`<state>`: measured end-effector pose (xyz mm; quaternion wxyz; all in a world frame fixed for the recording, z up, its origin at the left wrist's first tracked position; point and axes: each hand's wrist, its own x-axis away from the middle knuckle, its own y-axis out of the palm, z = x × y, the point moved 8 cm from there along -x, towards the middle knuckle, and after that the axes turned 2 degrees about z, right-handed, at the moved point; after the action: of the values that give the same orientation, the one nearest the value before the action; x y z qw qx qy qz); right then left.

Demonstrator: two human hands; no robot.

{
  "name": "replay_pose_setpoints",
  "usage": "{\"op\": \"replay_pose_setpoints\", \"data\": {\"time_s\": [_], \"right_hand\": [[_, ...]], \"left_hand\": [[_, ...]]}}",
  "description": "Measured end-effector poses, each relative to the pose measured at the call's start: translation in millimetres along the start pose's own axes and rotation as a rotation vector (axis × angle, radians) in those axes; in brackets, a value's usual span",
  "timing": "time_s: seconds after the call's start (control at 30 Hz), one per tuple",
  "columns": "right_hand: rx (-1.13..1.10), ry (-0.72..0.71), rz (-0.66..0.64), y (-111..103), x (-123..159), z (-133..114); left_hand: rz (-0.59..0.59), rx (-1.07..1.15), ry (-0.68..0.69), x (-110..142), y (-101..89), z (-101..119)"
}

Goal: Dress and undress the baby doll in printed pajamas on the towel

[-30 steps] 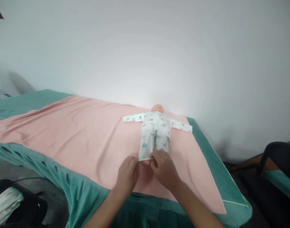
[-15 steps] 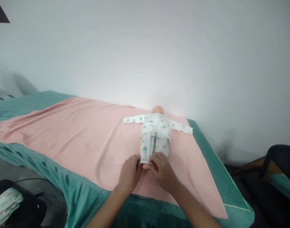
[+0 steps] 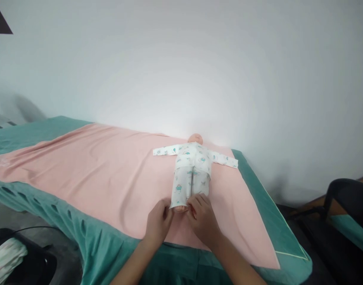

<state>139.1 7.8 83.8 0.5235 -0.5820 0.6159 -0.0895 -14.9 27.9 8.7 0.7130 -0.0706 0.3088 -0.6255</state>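
Observation:
A baby doll (image 3: 195, 138) lies on its back with its arms spread, dressed in a white printed top (image 3: 193, 155) and matching printed pants (image 3: 181, 185). My left hand (image 3: 159, 219) pinches the outer edge of one pant leg's hem, on the left. On the inner edge of that same hem, my right hand (image 3: 201, 213) is closed in a pinch and covers the lower end of the other leg. The hem is stretched between my two hands, and the doll's toes (image 3: 180, 209) show just below it.
A pink blanket (image 3: 110, 174) lies under the doll, over a green bed cover (image 3: 258, 190) against a white wall (image 3: 181, 71). A black chair (image 3: 347, 198) stands at the right. At the lower left, white cloth (image 3: 7, 255) rests on a black object.
My hands have moved slightly apart, and the hem between them is pulled wider and flatter. The hem now reaches lower over the doll's foot. The view has shifted a little.

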Motion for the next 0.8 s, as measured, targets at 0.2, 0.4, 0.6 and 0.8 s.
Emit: {"op": "replay_pose_setpoints", "data": {"time_s": [0.2,0.4,0.6,0.8], "right_hand": [[-0.093,0.030,-0.056,-6.7,-2.5,12.5],[-0.190,0.183,0.027,-29.4,2.0,55.1],[-0.031,0.170,0.069,-15.4,12.3,69.7],[-0.085,0.180,0.060,-23.3,-11.0,63.2]], "left_hand": [[-0.004,-0.208,0.153,-7.5,7.5,13.4],[0.096,0.037,0.255,-9.8,-12.1,40.2],[0.008,-0.209,0.464,-27.5,7.8,102.0],[-0.202,-0.466,0.475,-50.2,56.4,118.9]]}}
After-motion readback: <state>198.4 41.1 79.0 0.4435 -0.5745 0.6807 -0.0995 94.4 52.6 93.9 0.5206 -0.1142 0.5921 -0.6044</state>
